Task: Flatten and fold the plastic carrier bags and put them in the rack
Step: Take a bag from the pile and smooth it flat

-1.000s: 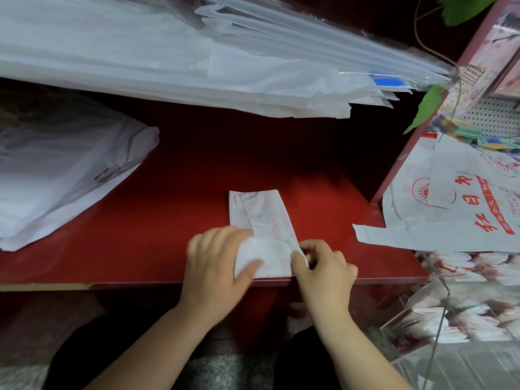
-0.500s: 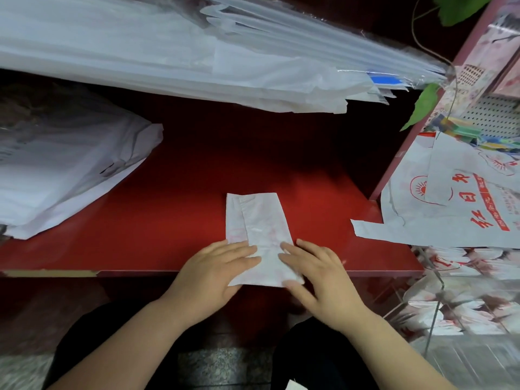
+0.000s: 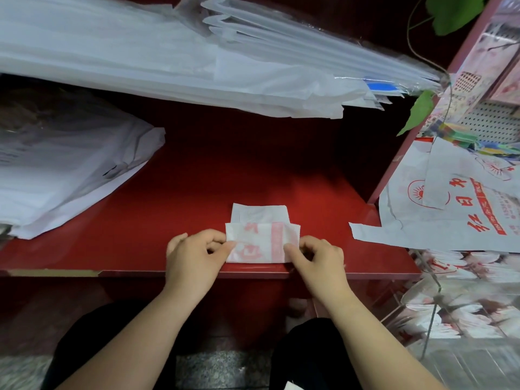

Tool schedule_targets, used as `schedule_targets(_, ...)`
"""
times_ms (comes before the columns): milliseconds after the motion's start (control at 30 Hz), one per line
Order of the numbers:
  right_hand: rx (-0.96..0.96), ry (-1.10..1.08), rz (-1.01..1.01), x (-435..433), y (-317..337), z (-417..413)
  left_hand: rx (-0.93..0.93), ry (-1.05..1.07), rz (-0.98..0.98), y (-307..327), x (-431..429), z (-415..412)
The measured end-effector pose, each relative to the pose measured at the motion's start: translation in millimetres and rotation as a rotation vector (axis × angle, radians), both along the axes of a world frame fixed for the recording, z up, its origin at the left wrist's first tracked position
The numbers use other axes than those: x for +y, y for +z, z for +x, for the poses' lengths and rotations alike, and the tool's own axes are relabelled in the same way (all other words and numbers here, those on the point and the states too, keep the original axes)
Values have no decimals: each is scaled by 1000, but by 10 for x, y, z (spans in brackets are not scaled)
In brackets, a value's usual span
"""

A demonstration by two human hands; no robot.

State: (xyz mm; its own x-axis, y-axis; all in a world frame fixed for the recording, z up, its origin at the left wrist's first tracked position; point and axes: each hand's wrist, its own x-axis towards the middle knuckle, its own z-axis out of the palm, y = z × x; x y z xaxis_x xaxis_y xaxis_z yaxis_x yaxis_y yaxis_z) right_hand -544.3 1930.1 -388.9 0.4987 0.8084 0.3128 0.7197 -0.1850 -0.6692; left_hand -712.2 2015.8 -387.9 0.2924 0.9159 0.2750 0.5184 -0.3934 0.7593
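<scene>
Left hand (image 3: 194, 257) and right hand (image 3: 319, 258) fingers (image 3: 290, 248) clamped on bag (image 3: 261, 243) edges; we need the fold square between them before creasing.

The left hand (image 3: 194, 256) and right hand (image 3: 319, 258) cover the side edges of the small folded white-and-red plastic bag (image 3: 261, 243). Lower right, the clear rack (image 3: 437, 291) blurs past the frame. Fine print on the flat red-printed white bag (image 3: 450, 223) is unreadable.

The person wears black trousers (image 3: 92, 344) over both knees; forearms (image 3: 132, 333), left hand (image 3: 194, 257) and right hand (image 3: 318, 260) are bare.
</scene>
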Motion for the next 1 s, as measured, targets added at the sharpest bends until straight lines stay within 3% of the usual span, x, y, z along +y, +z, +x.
schedule_targets(133,-98,-168,-147,87,-13,-46,95,93,71,-10,-23,101)
schedule_targets(367,-189,-175,-119,22,-14,-155,112,40,272,-91,-31,113)
schedule_targets(533,-348,90,-45,-85,-137,-75,391,-273,548,-163,15,35)
schedule_targets(667,-410,248,-91,-196,-168,40,685,-552,430,14,1,24)
schedule_targets(800,-411,376,-78,-288,-146,119,734,-704,315,19,52,60)
schedule_targets(1000,-475,329,182,-344,-229,166,487,-689,469,13,149,125)
